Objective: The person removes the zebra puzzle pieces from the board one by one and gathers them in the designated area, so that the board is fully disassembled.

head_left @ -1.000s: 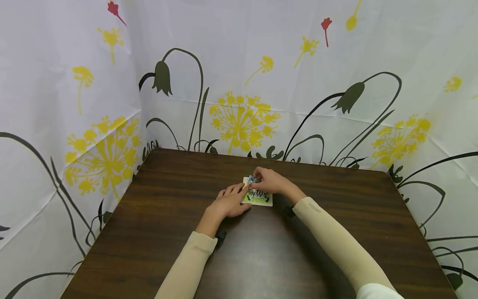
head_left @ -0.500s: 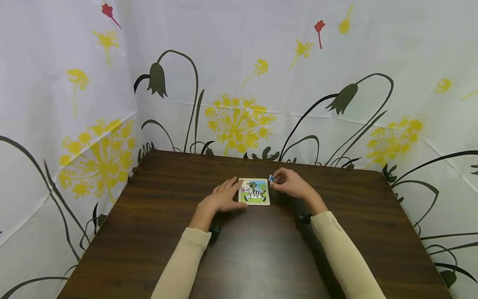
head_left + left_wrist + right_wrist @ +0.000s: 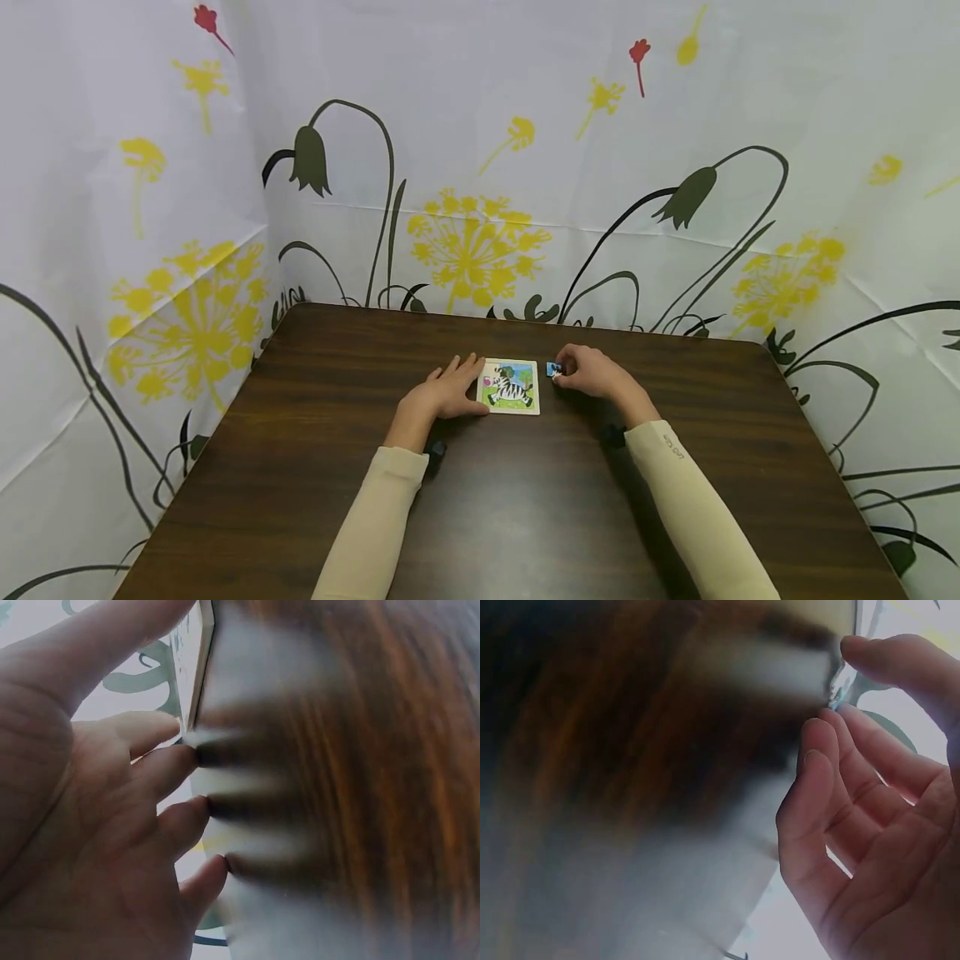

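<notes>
One zebra puzzle [image 3: 510, 388]: head leftward, body axis sloping down rightward.

Puzzle on table, toward far edge. Left hand at puzzle's left side, thumb by near left corner, index fingertip by far left corner. Piece [image 3: 553, 369] just right of puzzle [image 3: 512, 387], narrow gap between, at right hand's fingertips. Right hand [image 3: 592, 371] right of piece; left hand [image 3: 442, 392] across puzzle from it. Cloth [image 3: 480, 100] behind table [image 3: 480, 517] and along its left and right.
</notes>
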`<state>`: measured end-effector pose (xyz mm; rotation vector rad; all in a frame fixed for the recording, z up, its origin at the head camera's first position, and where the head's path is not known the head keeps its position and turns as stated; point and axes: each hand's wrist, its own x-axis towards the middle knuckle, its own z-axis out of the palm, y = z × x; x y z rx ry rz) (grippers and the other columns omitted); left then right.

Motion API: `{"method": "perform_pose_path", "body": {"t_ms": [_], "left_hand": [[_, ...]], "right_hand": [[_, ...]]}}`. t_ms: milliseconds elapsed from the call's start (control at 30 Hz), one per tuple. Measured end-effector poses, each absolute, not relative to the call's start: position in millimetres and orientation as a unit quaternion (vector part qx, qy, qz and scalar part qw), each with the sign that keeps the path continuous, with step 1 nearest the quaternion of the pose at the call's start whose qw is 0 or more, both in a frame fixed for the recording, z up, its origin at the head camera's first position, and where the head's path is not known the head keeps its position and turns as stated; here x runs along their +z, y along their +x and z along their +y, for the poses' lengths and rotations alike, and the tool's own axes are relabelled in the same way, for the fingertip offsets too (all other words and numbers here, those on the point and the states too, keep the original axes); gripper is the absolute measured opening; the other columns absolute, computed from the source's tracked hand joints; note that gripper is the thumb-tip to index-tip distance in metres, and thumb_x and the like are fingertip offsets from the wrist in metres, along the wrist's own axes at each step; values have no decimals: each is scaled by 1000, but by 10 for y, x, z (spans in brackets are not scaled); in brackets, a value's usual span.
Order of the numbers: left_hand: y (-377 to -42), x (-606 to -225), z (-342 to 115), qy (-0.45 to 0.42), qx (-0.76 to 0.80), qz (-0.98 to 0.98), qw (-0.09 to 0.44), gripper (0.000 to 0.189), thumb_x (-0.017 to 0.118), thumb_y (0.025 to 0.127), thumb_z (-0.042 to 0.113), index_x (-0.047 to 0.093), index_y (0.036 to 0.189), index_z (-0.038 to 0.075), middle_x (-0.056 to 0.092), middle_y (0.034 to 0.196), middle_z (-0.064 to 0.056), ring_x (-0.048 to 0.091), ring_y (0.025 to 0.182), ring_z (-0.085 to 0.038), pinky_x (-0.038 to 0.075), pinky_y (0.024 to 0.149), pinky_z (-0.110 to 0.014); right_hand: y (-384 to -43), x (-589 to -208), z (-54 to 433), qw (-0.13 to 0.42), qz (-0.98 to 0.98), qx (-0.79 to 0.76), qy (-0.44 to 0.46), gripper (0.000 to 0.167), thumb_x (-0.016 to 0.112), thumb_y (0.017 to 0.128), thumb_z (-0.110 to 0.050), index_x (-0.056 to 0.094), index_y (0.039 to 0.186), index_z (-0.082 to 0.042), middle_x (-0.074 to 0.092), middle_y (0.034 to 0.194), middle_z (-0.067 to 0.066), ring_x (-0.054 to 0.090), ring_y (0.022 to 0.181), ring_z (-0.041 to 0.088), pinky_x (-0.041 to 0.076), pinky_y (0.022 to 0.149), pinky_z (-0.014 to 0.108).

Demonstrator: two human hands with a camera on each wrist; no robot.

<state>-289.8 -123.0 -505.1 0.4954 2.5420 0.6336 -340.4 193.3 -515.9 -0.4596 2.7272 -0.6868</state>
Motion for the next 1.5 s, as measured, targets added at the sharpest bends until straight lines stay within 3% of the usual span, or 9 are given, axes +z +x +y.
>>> {"method": "perform_pose_path", "body": {"t_ms": [467, 900, 1100, 1300, 1500], "left_hand": [[-2911, -5017, -1221, 183, 228, 929, 227, 95, 69, 104, 47, 15, 175, 12, 6, 183, -10, 1, 170, -34, 2, 136, -62], [-2924, -5028, -1223, 178, 229, 931, 220, 100, 75, 101, 46, 17, 174, 12, 7, 183, -11, 3, 170, -35, 3, 136, -62], [-2925, -5036, -1213, 175, 227, 933, 219, 100, 75, 101, 46, 17, 174, 12, 7, 183, -9, 2, 170, -34, 3, 136, -60], [-2898, -5042, -1214, 172, 227, 932, 222, 99, 76, 101, 44, 18, 174, 11, 7, 183, -10, 2, 170, -34, 2, 136, -60], [-2868, -5061, -1227, 167, 230, 932, 224, 98, 75, 101, 43, 19, 174, 10, 9, 183, -11, 3, 170, -35, 3, 136, -60]], "right_hand": [[-3385, -5214, 2016, 125, 937, -285, -156, 40, 79, 98, -26, 65, 129, -6, 65, 94, 9, 56, 76, 20, 46, 68, 33], [-3380, -5210, 2007, 120, 933, -298, -160, 42, 79, 98, -26, 65, 132, -4, 65, 97, 11, 56, 80, 21, 46, 71, 33], [-3375, -5218, 2000, 104, 935, -303, -152, 35, 68, 106, -28, 66, 131, -5, 68, 96, 10, 58, 77, 21, 47, 69, 34], [-3325, -5238, 1787, 90, 924, -332, -169, 27, 65, 108, -25, 69, 127, -7, 72, 97, 10, 60, 76, 19, 48, 70, 33], [-3272, -5219, 1392, 121, 906, -337, -227, 25, 69, 107, -21, 70, 129, -10, 71, 92, 8, 60, 75, 18, 49, 70, 34]]}}
